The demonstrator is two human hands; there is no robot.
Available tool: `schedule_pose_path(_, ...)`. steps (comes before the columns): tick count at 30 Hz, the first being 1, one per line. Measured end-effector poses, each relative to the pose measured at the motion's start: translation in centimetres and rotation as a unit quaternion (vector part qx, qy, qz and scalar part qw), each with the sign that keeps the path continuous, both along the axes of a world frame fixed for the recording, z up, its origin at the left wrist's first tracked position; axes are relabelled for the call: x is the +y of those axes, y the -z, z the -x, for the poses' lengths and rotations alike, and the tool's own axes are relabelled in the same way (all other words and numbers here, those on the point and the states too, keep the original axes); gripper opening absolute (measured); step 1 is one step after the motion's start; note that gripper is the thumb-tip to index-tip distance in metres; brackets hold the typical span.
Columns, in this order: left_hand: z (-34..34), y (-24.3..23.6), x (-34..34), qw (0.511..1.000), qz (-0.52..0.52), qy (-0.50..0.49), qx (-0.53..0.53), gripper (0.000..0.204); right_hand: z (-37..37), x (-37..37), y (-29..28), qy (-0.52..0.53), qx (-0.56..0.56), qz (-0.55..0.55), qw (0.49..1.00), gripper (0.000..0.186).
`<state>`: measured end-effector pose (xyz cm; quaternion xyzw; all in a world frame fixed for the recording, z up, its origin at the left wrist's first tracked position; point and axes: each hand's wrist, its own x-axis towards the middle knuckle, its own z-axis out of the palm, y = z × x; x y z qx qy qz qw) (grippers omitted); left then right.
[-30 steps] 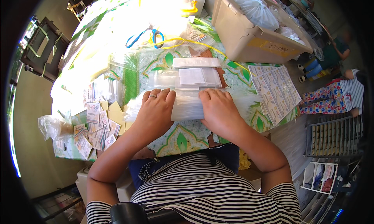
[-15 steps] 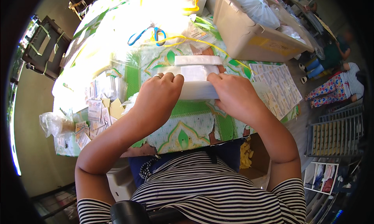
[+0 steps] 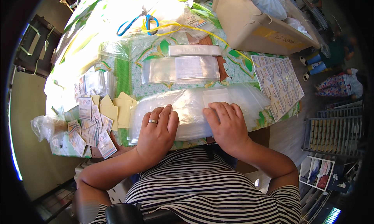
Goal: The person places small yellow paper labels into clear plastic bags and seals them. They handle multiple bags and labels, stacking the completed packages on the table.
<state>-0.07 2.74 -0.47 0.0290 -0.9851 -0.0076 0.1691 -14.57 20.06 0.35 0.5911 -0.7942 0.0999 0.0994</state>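
Note:
A stack of long clear plastic bags (image 3: 189,127) lies flat along the near edge of the table. My left hand (image 3: 159,127), with a ring on one finger, rests on it left of the middle. On the same stack, to the right, my right hand (image 3: 226,125) presses down with fingers spread. Neither hand grips anything. A small white paper piece (image 3: 217,97) shows in the stack just beyond my right fingers. Farther back lie a shorter clear plastic sleeve pack (image 3: 159,70) and a folded white strip (image 3: 194,50).
Printed cards (image 3: 89,124) and yellow cards (image 3: 124,111) lie left, near a crumpled plastic bag (image 3: 46,126). Printed sheets (image 3: 281,87) are at right. Blue-handled scissors (image 3: 152,25) and a yellow strap (image 3: 212,38) lie behind. A large beige bin (image 3: 257,33) stands back right; people stand beyond.
My hands have come nearer to me and lowered from gripping the raised bags to resting on them. The bag stack now lies flat, uncovering the sleeve pack behind it.

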Motion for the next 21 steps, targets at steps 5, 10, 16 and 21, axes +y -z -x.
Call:
schedule_pose_path(5, 1.4, -2.2, -1.9, 0.992, -0.098, 0.023, -0.08, 0.036, 2.1, -1.3, -2.4, -0.009, -0.07, -0.044, 0.997, 0.029)
schedule_pose_path(10, 4.3, -5.7, -10.8, 0.937, -0.242, 0.142, -0.208, 0.078, 7.3, -4.8, -5.3, -0.02, -0.166, -0.153, 0.974, 0.049)
schedule_pose_path(16, -0.4, -2.0, -16.0, 0.836, -0.513, 0.138, -0.137, 0.141, 8.2, -6.1, -5.1, 0.008, -0.164, -0.195, 0.967, 0.064)
schedule_pose_path(21, -0.1, 3.6, -12.1, 0.777, -0.625, 0.06, 0.045, 0.126, 7.9, -5.2, -4.3, -0.03, -0.134, -0.154, 0.978, 0.071)
